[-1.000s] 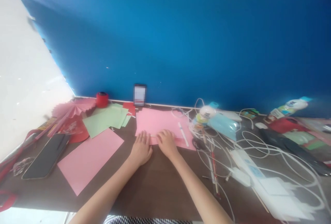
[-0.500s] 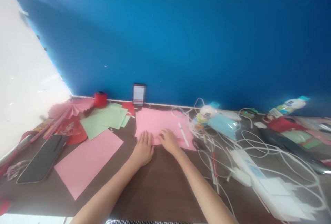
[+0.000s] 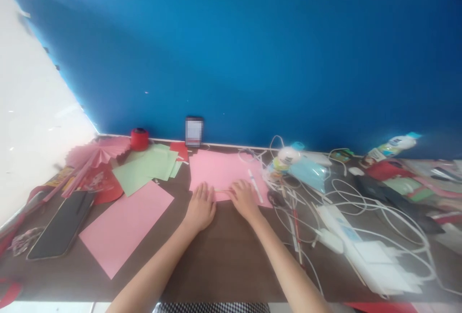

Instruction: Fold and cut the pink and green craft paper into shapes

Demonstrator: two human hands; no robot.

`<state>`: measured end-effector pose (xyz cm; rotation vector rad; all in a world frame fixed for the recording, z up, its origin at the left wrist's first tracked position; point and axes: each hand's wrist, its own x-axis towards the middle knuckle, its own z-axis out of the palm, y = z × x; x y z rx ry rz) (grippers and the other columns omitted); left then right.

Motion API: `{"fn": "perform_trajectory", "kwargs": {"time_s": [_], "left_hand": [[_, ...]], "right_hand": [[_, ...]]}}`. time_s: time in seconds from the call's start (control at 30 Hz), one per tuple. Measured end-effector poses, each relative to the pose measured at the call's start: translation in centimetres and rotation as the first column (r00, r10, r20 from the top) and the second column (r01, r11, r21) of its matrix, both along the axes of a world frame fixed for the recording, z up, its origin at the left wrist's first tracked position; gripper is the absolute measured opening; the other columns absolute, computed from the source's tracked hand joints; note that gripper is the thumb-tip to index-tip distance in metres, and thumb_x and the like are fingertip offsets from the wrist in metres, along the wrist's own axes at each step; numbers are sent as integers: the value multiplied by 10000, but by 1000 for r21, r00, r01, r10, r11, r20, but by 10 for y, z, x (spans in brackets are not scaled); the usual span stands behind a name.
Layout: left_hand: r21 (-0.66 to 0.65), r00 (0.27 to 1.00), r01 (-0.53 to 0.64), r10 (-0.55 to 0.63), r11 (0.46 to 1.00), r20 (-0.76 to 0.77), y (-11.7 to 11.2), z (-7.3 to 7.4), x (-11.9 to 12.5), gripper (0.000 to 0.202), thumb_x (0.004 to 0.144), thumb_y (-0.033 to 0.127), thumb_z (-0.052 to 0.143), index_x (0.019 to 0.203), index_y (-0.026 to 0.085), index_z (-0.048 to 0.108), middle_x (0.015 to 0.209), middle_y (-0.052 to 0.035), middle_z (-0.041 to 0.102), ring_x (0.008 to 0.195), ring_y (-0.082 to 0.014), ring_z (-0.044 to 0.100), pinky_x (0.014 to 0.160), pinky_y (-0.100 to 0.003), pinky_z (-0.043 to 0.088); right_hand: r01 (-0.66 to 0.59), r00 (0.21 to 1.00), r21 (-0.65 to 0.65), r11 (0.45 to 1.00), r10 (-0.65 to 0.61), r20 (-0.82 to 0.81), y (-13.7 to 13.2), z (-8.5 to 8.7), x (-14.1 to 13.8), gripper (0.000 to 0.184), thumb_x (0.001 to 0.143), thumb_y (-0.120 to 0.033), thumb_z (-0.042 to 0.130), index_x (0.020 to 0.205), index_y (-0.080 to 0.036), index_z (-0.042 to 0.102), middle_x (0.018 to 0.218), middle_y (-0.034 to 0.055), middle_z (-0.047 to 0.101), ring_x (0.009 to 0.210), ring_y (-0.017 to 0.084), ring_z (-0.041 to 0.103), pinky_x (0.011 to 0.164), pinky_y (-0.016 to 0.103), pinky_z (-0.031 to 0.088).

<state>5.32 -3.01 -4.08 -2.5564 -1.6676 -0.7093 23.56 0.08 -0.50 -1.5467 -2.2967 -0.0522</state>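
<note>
A pink paper sheet [image 3: 220, 171] lies on the dark brown table [image 3: 224, 255] in front of me, its near edge turned up in a narrow fold. My left hand [image 3: 200, 207] rests flat on that near edge, fingers stretched out. My right hand [image 3: 244, 199] presses the same folded edge a little to the right, fingers curled down onto the paper. A white pen [image 3: 255, 186] lies on the sheet just right of my right hand.
A second pink sheet [image 3: 126, 224] lies to the left, with green sheets [image 3: 147, 167], a pleated pink fan [image 3: 97, 151], a red tape roll [image 3: 139, 138] and a dark phone [image 3: 59, 226]. A small phone [image 3: 194, 131] leans on the blue wall. White cables and chargers [image 3: 361, 236] crowd the right.
My right hand has slid to the right along the folded edge, widening the gap between the hands. The left hand stays in place. The view shifted slightly.
</note>
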Motion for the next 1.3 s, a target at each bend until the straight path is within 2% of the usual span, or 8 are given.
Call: {"fn": "perform_trajectory", "kwargs": {"time_s": [0.3,0.63,0.77,0.93,1.03,1.17,1.23,1.3], "left_hand": [[73,997,76,-76,994,6,4,11,-15,357,823,157,389,1146,121,537,1239,-130,527,1191,-256,437,992,-402,359],[21,997,20,-19,1000,-72,-7,-1,-10,451,789,71,350,1210,111,508,1314,-143,450,1237,-274,381,1010,-410,309],[-20,998,18,-19,1000,-64,-9,-1,-11,464,803,104,344,1245,148,479,1341,-112,424,1254,-277,355,998,-419,311],[-41,999,-21,23,999,33,-12,5,-12,449,827,154,341,1256,206,465,1357,-120,398,1259,-289,347,1015,-536,214],[-65,980,-46,58,997,191,-12,13,-14,373,825,214,388,1158,202,554,1357,-128,399,1245,-304,364,1013,-535,228],[-210,813,-22,140,977,566,-12,28,-17,292,825,328,436,965,180,646,1164,-120,578,1079,-256,538,931,-398,407],[-256,669,-38,215,966,711,-14,35,-15,300,807,371,477,974,180,637,1157,-114,574,1118,-258,508,958,-400,388],[-314,475,-81,314,946,822,-19,40,-10,389,779,390,531,1108,185,561,1287,-121,464,1222,-267,402,996,-408,350]], "right_hand": [[-65,987,123,990,82,-140,-10,-22,12,225,859,-174,419,933,-178,632,924,88,586,904,203,493,812,330,374],[-29,984,30,999,34,-175,-11,-16,11,238,876,-216,396,926,-171,625,925,88,591,900,196,504,818,333,375],[18,984,-22,1000,-21,-180,-9,-15,12,251,867,-212,426,1070,-186,572,1000,81,593,955,200,489,836,327,360],[109,987,-79,991,-117,-106,-5,-4,15,187,834,-262,506,989,-228,603,949,53,598,940,208,480,808,335,332],[63,997,-67,996,-66,-40,-4,10,13,116,820,-201,500,848,-199,612,847,38,591,848,185,490,756,309,329],[63,998,147,987,-61,-18,-19,22,8,161,816,-121,448,736,-175,578,763,40,564,746,167,474,695,292,318],[77,997,287,955,-76,-14,-32,21,3,174,821,-115,437,727,-176,570,741,42,562,726,169,469,683,298,311],[97,995,397,913,-94,-28,-45,17,-2,171,825,-109,444,731,-179,569,719,35,564,716,166,472,676,298,311]]}}
